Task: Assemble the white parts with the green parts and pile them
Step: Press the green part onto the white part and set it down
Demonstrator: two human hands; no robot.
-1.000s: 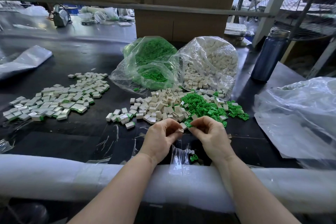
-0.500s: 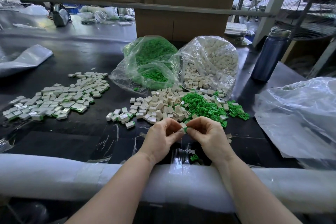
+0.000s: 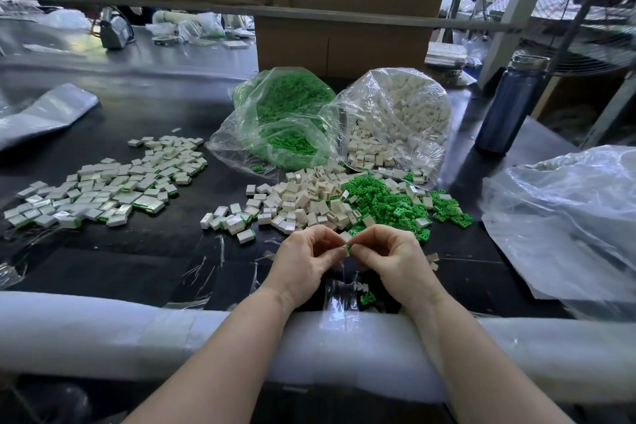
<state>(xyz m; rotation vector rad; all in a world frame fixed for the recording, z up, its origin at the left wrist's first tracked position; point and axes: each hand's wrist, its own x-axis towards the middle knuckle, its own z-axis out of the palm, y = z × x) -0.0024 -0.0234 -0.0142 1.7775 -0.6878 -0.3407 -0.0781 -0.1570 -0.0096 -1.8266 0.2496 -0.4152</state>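
Head camera, looking down: my left hand and right hand meet, fingers pinched together on one white part and one green part. A second ago these were slightly apart; now they touch. Just beyond lie loose white parts and green parts on the table; finished pile sits left. No writing is legible.

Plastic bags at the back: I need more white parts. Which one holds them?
The right-hand bag, beside the blue bottle, holds white parts; the left bag holds green ones.
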